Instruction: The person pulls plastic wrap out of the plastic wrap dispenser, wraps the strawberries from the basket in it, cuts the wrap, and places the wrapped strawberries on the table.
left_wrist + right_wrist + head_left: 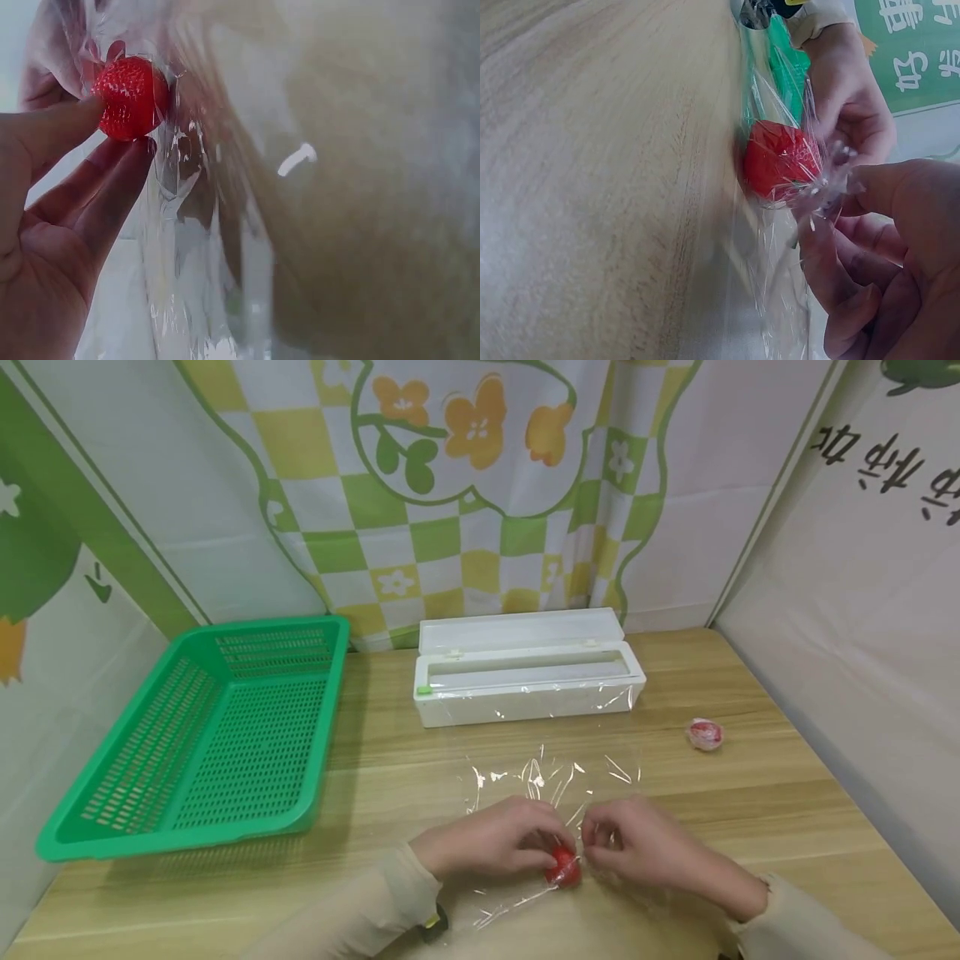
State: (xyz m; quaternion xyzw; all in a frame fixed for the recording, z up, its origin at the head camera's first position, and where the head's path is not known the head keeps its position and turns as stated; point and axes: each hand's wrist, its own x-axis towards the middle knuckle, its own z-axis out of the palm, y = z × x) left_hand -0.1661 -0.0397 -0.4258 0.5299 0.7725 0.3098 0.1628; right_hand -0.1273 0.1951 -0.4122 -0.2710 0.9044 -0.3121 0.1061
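A red strawberry (564, 868) lies low over the front of the table, partly covered by clear plastic wrap (510, 906). My left hand (504, 839) holds it between thumb and fingertips, as the left wrist view also shows. Just to its right, my right hand (643, 843) pinches a gathered bunch of the wrap (826, 191) against one end of the strawberry (778, 161). Shiny creased wrap spreads beyond both hands toward the white wrap dispenser box (525, 706), whose lid stands raised.
A green plastic basket (318, 760) stands at the left of the wooden table (750, 843). A small wrapped red piece (705, 734) sits to the right. Patterned cloth (480, 539) hangs behind, and pale panels flank both sides.
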